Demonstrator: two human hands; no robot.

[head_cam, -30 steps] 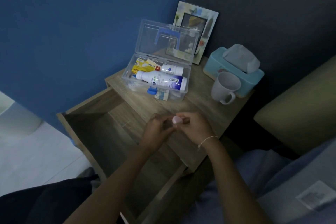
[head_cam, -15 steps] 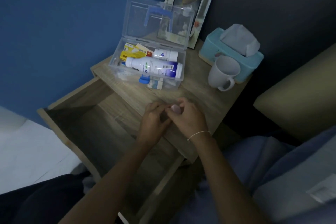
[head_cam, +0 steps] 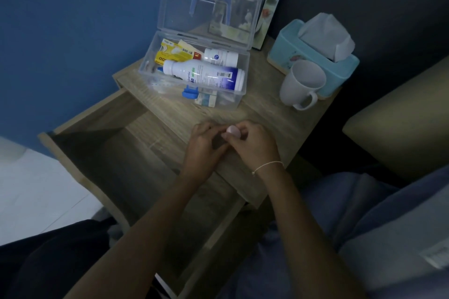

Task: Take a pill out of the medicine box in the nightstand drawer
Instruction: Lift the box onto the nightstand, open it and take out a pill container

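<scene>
The clear plastic medicine box point(head_cam: 226, 102) stands on the nightstand top with its lid point(head_cam: 209, 5) raised. Inside lie a large white bottle point(head_cam: 204, 75), a smaller white bottle point(head_cam: 221, 56) and yellow packets point(head_cam: 173, 54). My hands meet in front of the box, over the nightstand's front edge. My left hand point(head_cam: 201, 150) grips a small dark container point(head_cam: 218, 141). The fingertips of my right hand point(head_cam: 252, 145) pinch its pale pink cap point(head_cam: 233, 131). Most of the container is hidden by my fingers. No pill is visible.
The wooden drawer point(head_cam: 116, 153) is pulled out at lower left. A white mug point(head_cam: 301, 85), a teal tissue box point(head_cam: 313, 56) and a picture frame point(head_cam: 264, 2) stand at the back right of the nightstand point(head_cam: 264, 109). A bed edge point(head_cam: 398, 124) lies to the right.
The view has tilted and moved closer to the nightstand. Both hands stay joined on the small container, and my right fingers have shifted slightly on the pale cap.
</scene>
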